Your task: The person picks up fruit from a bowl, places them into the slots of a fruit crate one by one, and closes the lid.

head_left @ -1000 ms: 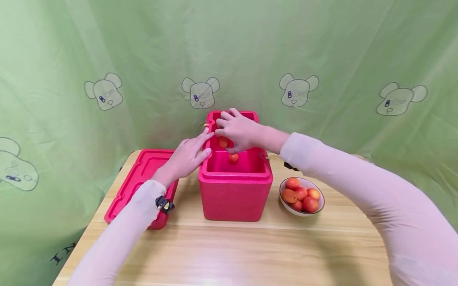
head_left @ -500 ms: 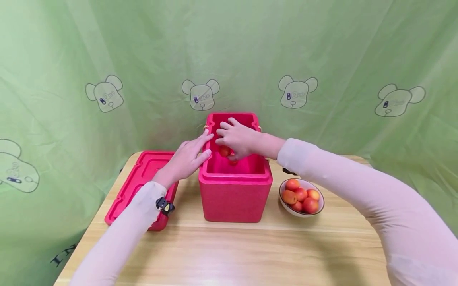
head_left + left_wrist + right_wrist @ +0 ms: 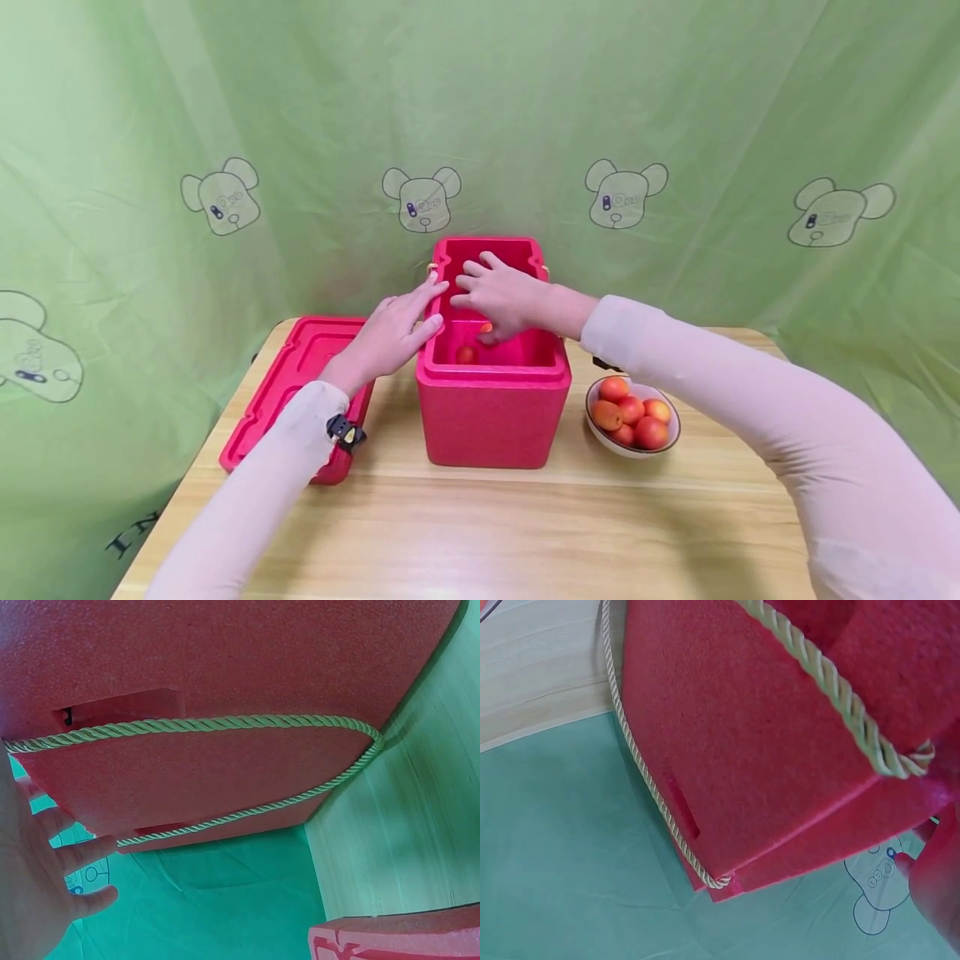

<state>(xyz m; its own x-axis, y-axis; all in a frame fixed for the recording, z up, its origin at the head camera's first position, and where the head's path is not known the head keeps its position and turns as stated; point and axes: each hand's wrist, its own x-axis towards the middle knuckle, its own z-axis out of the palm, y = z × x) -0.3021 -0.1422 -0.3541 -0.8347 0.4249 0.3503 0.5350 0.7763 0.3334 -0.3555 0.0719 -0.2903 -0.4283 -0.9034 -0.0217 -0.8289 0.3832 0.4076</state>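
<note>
A deep red foam box stands uncovered on the table. Over its mouth my right hand is spread palm down, holding nothing. Below it, low inside the box, lies an orange-red apricot; a second apricot shows in part behind the thumb. My left hand rests with straight fingers on the box's left rim. In the left wrist view this hand is by the rim, near a twisted rope handle. The right wrist view catches only part of my right hand at its edge.
A white bowl of several apricots stands right of the box. The red lid lies left, partly under my left arm. A green printed curtain hangs behind the wooden table. Rope hangs along the box's right side.
The apricot beneath my right fingers has been let go and dropped to lower in the box. My right hand has come slightly down and nearer. My left hand stays at the rim.
</note>
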